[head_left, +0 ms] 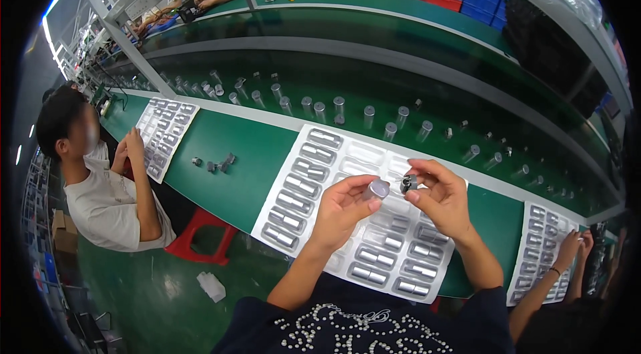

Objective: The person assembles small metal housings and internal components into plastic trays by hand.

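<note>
Over a white plastic tray [360,153], both my hands are raised with the fingers closed. My left hand [344,212] holds a cylinder [378,188] between thumb and fingers, its round greyish end facing up. Just to the right, my right hand [441,197] pinches a small dark round part [408,184] with thin metal prongs pointing toward the cylinder. The two pieces are close together but apart. Beneath, silver cylinders [302,185] lie in many of the tray's pockets, while some upper middle pockets are bare. My hands hide part of the tray.
Clear capped cylinders [369,113] stand in a row along the ledge behind the tray, with small parts [449,133] among them. Several dark parts [220,164] lie on the green bench [220,130]. A co-worker [110,187] sits left; another person's hands [574,247] work at the right.
</note>
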Available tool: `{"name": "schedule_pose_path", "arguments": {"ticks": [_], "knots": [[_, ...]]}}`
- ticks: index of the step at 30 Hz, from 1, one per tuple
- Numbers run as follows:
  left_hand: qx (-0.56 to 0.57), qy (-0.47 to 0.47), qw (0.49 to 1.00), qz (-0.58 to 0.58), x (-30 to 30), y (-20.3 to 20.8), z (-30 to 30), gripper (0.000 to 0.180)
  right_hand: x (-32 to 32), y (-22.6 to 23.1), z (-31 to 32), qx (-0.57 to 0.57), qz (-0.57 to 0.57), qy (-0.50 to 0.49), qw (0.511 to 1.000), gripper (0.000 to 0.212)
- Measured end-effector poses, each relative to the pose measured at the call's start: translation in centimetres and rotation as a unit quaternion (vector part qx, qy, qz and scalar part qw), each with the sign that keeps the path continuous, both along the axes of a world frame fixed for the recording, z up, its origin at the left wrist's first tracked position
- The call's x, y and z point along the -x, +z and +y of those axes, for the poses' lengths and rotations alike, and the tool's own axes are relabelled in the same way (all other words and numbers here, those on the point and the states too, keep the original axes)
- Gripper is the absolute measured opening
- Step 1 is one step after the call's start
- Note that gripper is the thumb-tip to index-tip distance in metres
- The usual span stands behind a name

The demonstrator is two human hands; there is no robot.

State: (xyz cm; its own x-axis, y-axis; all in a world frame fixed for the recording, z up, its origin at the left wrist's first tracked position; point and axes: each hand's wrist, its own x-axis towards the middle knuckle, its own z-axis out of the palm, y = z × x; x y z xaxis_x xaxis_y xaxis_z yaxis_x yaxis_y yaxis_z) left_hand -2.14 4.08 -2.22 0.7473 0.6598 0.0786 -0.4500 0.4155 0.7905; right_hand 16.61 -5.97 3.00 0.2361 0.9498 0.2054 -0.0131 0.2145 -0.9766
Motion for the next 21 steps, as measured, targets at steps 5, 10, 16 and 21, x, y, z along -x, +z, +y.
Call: {"name": "schedule_pose_path", "arguments": {"ticks": [5,10,16,21], "knots": [[0.034,-0.026,0.999,-0.021,-0.2,0.9,-0.1,0.051,-0.2,-0.3,0.0,-0.051,-0.029,-0.005,0.998,0.041],[-0.05,0.023,0.998,-0.022,0.0,0.3,0.0,0.042,0.1,-0.2,-0.2,-0.058,-0.032,-0.011,0.998,0.041],[-0.123,0.052,0.99,-0.048,-0.1,-0.3,-0.1,0.041,0.5,-0.2,-0.7,0.022,0.095,-0.016,0.995,0.024],[-0.203,0.115,0.972,-0.017,-0.1,-0.2,-0.5,0.04,0.6,-0.6,-0.4,0.105,0.143,0.004,0.984,0.025]]}}
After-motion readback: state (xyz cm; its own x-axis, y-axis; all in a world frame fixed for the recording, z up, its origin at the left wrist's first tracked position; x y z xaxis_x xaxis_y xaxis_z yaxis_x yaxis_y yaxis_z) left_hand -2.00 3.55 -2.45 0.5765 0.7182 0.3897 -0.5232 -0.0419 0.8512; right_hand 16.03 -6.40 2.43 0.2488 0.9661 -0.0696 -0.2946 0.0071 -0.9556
